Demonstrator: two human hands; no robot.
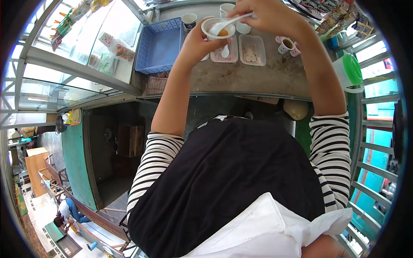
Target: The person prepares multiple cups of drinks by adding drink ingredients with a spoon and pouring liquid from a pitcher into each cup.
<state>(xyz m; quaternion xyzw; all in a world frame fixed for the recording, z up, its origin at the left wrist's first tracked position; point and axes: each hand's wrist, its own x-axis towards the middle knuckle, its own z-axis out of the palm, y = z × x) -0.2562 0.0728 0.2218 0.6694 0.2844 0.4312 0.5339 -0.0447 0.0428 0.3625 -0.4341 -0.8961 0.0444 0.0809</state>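
Observation:
Above the counter my left hand [201,44] is wrapped round a small white cup [217,38] with some orange-brown content in it. The fingers of my right hand [254,9] pinch the handle of a white spoon [234,20], whose bowl is inside the cup. Below the cup, a clear tub [231,56] holds another white spoon [225,52]. Beside it stands a second clear container [252,50] with pale bits at its bottom.
A blue basket [158,45] sits left on the counter [241,81]. Several patterned cups [285,45] stand right of the containers, and a dark-patterned cup [189,20] at the back. A green-lidded jug [350,71] is far right. A person [71,211] is at lower left.

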